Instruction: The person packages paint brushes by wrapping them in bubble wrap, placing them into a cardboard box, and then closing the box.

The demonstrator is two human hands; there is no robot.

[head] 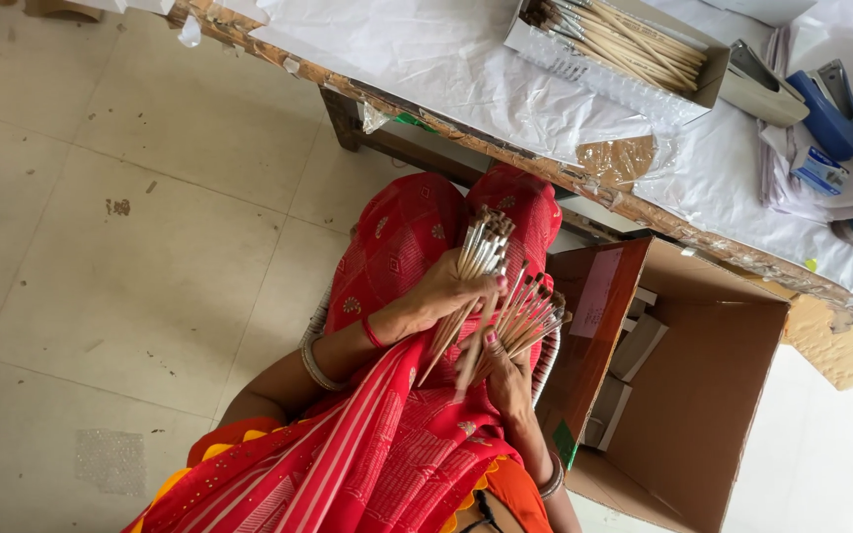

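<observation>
Two bundles of thin, pale wooden sticks with dark tips are held over the person's lap, above red patterned cloth. The left hand (443,296) is clenched around one bundle (478,259), its sticks packed tight and parallel, too many to count exactly. The right hand (507,370) grasps the second bundle (530,314), which fans out loosely toward the upper right; again the sticks blur together and an exact count cannot be made. The two bundles lie just beside each other, crossing near the fingers.

To the right of the lap stands one open brown cardboard carton (703,395), holding several small flat boxes (634,345) stacked on edge. Above it runs one worn wooden table (545,170) covered with crinkled white sheeting. On the table sits one open grey cardboard box (584,61) filled with more of the same long sticks, and near the far edge two blue plastic staplers (826,118). The floor (130,266) is pale, smooth tile with a few dark marks.
</observation>
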